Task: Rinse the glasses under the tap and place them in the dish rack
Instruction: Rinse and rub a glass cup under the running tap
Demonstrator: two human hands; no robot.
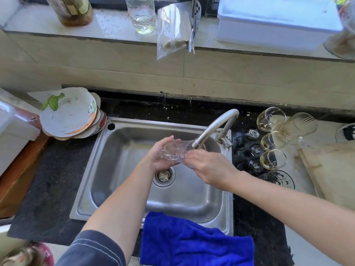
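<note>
A clear glass [175,150] lies tilted on its side over the steel sink [123,181], its mouth up against the tap [215,127] spout. My left hand [160,156] cups it from below and the left. My right hand [209,167] grips its right end with the fingers wrapped on it. Whether water runs is too faint to tell. Several wine glasses [272,140] and a ribbed mug [299,127] lie on the counter right of the sink, some with yellowish dregs. No dish rack shows.
A blue cloth [194,242] hangs over the sink's front rim. Stacked plates [69,112] lean at the back left. A wooden board [330,169] sits far right. The sill holds a jar [74,10], a clear bottle [142,16], a plastic bag [172,29] and a white box [276,22].
</note>
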